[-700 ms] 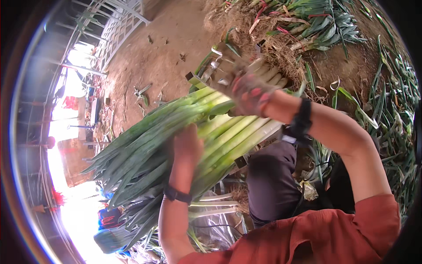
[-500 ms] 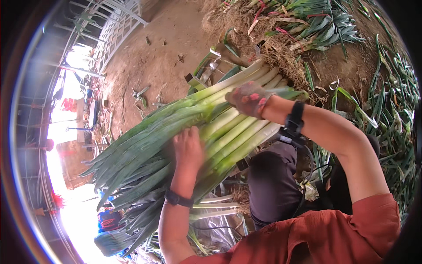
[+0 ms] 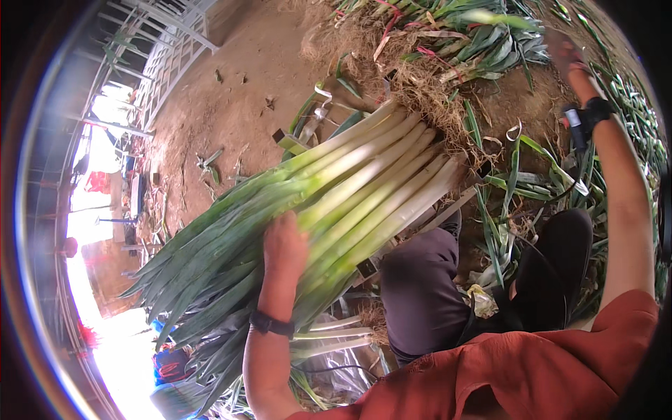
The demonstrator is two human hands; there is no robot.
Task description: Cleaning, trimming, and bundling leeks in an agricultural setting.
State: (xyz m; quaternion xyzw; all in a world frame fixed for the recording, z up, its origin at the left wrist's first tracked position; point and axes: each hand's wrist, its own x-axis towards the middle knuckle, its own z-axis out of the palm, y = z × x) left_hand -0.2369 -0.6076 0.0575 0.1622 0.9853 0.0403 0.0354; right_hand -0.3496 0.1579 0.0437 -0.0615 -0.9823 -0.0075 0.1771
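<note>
A wide bunch of leeks (image 3: 350, 185) lies slanting in front of me, green leaves to the lower left, white shanks and shaggy roots to the upper right. My left hand (image 3: 285, 248) is closed on the leeks where the green leaves begin; some of its fingertips are hidden. Far out at the upper right, my right hand (image 3: 565, 56) wears a dark glove with red patches and is smeared by motion. A blurred green leaf piece (image 3: 498, 18) shows to the left of it, apart from the hand.
Tied leek bundles (image 3: 483, 42) with red bands lie at the far side. Leaf scraps (image 3: 630, 154) cover the ground on the right. A few separate leeks (image 3: 339, 332) lie beside my knee (image 3: 423, 280). White lattice panels (image 3: 171, 52) stand at the upper left.
My right hand has left the leek shanks and swung far to the upper right. The blurred leaf piece now shows near the tied bundles. My left hand stays on the leeks.
</note>
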